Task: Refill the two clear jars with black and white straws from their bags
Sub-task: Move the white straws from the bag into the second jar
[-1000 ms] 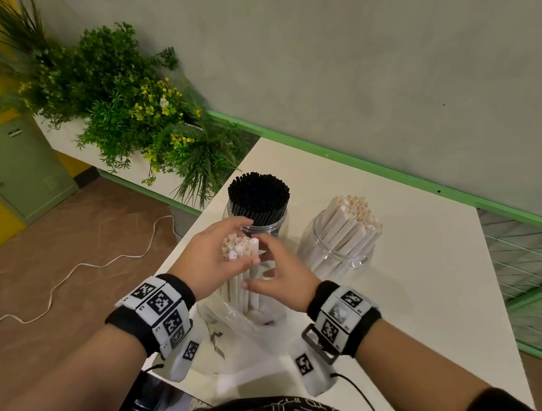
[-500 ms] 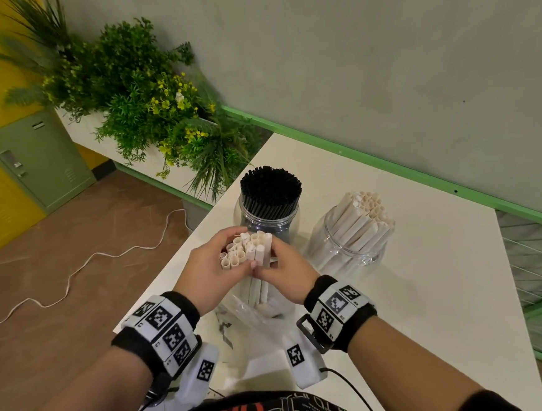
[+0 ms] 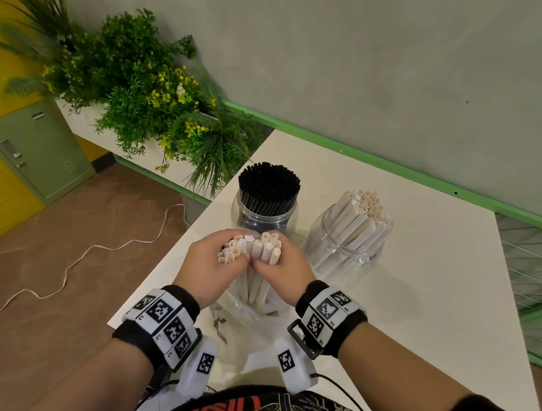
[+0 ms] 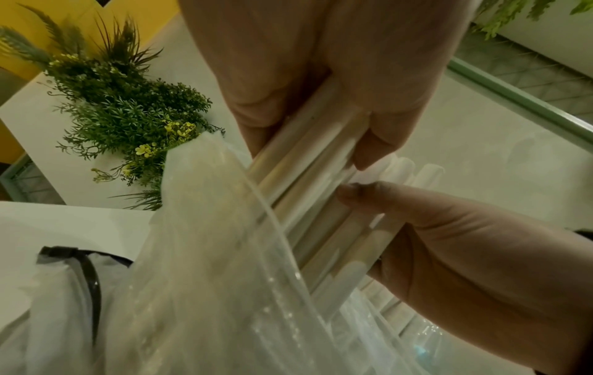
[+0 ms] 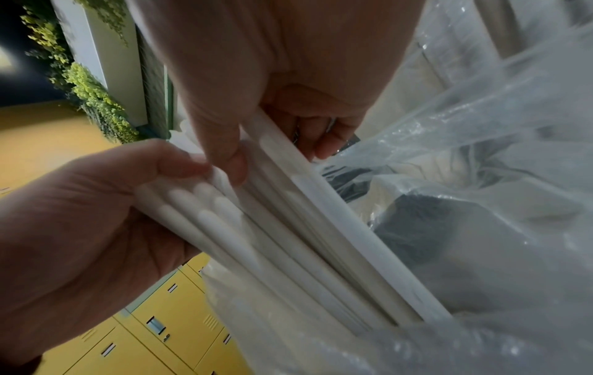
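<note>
Both hands hold a bundle of white straws (image 3: 254, 250) upright at the table's near edge, lower ends still inside a clear plastic bag (image 3: 235, 308). My left hand (image 3: 217, 263) grips the left handful and my right hand (image 3: 279, 264) grips the right handful, thumbs touching in front. In the left wrist view my left hand (image 4: 308, 142) wraps the straws (image 4: 298, 182) above the bag (image 4: 208, 253). In the right wrist view my right hand (image 5: 279, 154) pinches the straws (image 5: 289, 241). Behind stand a jar of black straws (image 3: 268, 202) and a jar of white straws (image 3: 351, 231).
The white table (image 3: 432, 290) ends at a green-trimmed wall behind the jars and drops off at the left edge. A planter of green plants (image 3: 157, 100) stands beyond the left corner. Something dark (image 5: 433, 228) shows through the plastic on the near side.
Both hands have closed round the tops of the white straws. The bundle has parted into a left and a right handful and sits a little nearer to me.
</note>
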`<state>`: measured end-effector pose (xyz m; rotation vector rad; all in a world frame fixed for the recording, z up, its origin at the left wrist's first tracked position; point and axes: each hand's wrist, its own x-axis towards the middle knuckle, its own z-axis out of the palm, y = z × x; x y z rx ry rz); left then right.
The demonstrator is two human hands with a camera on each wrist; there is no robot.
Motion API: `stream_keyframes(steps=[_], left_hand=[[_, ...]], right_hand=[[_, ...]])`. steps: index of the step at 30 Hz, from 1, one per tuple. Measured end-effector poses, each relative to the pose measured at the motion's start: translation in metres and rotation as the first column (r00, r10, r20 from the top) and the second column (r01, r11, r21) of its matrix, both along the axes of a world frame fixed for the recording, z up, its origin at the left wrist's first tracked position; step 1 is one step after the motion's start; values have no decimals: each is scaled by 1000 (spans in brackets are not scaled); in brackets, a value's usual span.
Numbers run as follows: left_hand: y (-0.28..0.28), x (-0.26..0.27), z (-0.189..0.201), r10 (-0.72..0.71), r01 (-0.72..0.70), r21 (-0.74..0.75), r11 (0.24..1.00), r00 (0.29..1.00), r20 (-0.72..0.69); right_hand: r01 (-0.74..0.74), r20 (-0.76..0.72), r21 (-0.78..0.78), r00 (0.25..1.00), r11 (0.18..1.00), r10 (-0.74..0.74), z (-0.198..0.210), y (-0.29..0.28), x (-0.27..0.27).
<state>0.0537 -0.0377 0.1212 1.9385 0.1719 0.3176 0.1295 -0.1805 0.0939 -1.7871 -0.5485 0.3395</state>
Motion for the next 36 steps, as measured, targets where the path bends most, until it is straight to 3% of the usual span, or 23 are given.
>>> stream_keyframes(steps=[5, 8, 14, 20, 23, 31, 36], left_hand=[[2, 3, -3, 23, -29, 89, 996, 998, 61], [2, 3, -4, 58, -63, 60, 996, 996, 73], [1, 2, -7, 39, -45, 81, 996, 996, 78], [3, 7, -8, 30, -40, 156, 987, 997, 66], [5, 10, -7, 22, -32, 161, 986, 998, 61], [8, 13, -6, 19, -26, 207, 978, 999, 39], [6, 19, -7, 8, -9, 252, 968, 1000, 2]], right_hand=[[-9, 9, 44, 1000, 999, 9, 4, 4, 0], [4, 45, 94, 999, 996, -8, 10, 5, -2], [-27, 383, -22, 923, 999, 34, 15, 3, -6], [-31, 499, -31, 866, 999, 42, 17, 0, 0], [-90, 502, -76, 857, 993, 116, 16, 2, 0], [11, 461, -86, 887, 996, 30, 23, -8, 8], [54, 351, 45, 934, 998, -66, 59, -27, 17]])
